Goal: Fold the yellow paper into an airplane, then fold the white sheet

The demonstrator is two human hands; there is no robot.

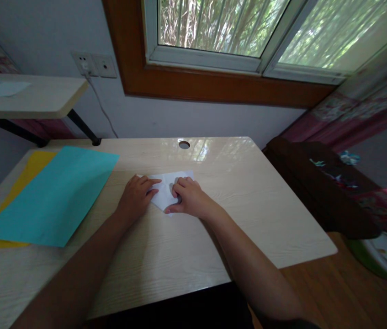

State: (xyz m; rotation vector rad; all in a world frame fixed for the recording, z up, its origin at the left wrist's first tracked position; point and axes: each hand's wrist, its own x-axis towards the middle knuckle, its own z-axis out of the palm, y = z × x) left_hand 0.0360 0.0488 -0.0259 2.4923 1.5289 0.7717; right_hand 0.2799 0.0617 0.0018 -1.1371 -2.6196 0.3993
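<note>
A folded sheet of white paper [163, 197] lies on the light wood-grain table, its lower edge coming to a point. My left hand [138, 194] holds the paper's left end against the tabletop, with index finger and thumb stretched across it and slightly apart. On the right side, my right hand [190, 197] grips the paper with curled fingers, while its thumb rests by the lower corner. The hands cover both ends of the sheet, so the full fold is hidden.
A turquoise sheet [66, 196] overlaps a yellow sheet [6, 198] at the left of the table [248, 201]. Above them juts a raised shelf [35, 98]. A cable hole [184, 145] is near the back edge; dark wooden furniture [316, 183] stands to the right.
</note>
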